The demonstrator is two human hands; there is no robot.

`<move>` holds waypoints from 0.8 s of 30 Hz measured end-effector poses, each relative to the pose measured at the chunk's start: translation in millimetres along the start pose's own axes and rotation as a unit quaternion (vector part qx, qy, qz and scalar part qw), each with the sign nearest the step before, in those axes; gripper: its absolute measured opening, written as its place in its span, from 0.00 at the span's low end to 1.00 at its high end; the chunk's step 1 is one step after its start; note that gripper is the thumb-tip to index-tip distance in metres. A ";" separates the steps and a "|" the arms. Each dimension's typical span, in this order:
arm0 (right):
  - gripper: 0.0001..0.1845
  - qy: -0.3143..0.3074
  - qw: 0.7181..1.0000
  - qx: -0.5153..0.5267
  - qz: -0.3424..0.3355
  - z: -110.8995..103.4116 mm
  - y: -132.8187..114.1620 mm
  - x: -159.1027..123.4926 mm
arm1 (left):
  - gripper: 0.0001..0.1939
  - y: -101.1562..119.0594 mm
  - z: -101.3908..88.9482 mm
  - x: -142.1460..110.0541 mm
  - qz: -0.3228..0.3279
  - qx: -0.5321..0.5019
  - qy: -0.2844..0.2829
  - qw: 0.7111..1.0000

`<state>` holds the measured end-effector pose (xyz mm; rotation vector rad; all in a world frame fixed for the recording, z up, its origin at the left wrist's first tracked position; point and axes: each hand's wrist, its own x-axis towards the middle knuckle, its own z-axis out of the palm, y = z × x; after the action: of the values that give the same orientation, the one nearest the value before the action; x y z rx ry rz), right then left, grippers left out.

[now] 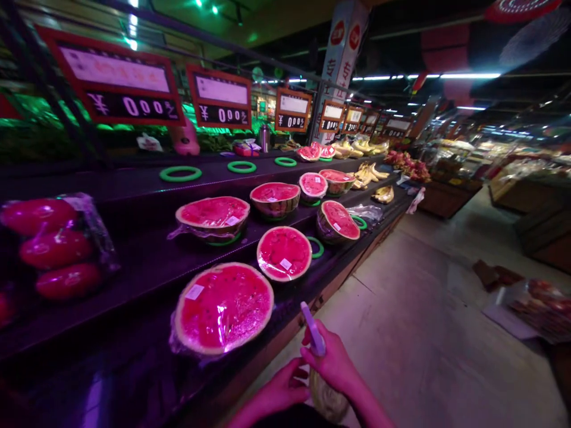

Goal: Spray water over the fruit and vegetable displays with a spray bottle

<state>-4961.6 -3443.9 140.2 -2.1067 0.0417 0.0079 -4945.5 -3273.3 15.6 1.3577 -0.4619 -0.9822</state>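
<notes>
My right hand (330,356) is closed around a slim pale stick-like tool (313,330); its exact kind is unclear. Just left of it, my left hand (288,386) has loosely curled fingers, apart, with nothing visible in them. Below both hands is a rounded, dull brownish thing (330,398), partly hidden; I cannot tell whether the left fingers touch it. Nearest on the shelf lies a film-wrapped watermelon half (227,309) with a white label, cut side up. Behind it, a smaller wrapped half (285,252) tilts toward me.
More cut watermelons (274,199) and several green rings (181,173) occupy the stepped black shelf (147,238). Wrapped red round produce (56,246) sits at left, bananas (368,174) farther back. Price signs (218,98) hang above. Grey floor (423,297) runs along the right.
</notes>
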 end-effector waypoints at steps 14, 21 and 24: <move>0.28 0.222 0.939 0.250 0.080 -131.9 74.9 94.5 | 0.57 23.7 3.1 48.6 -0.029 0.021 0.049 0.998; 0.33 0.295 0.903 0.283 0.130 -241.0 123.2 105.8 | 0.51 16.4 32.3 122.7 -0.017 0.002 0.053 0.998; 0.34 0.306 0.899 0.274 0.149 -284.2 144.7 108.6 | 0.52 26.8 51.4 150.5 -0.027 -0.009 0.056 0.998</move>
<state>-4861.1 -3764.9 158.7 -1.4491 0.6689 -0.4358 -4895.0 -3426.5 13.4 1.4066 -0.3317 -0.9471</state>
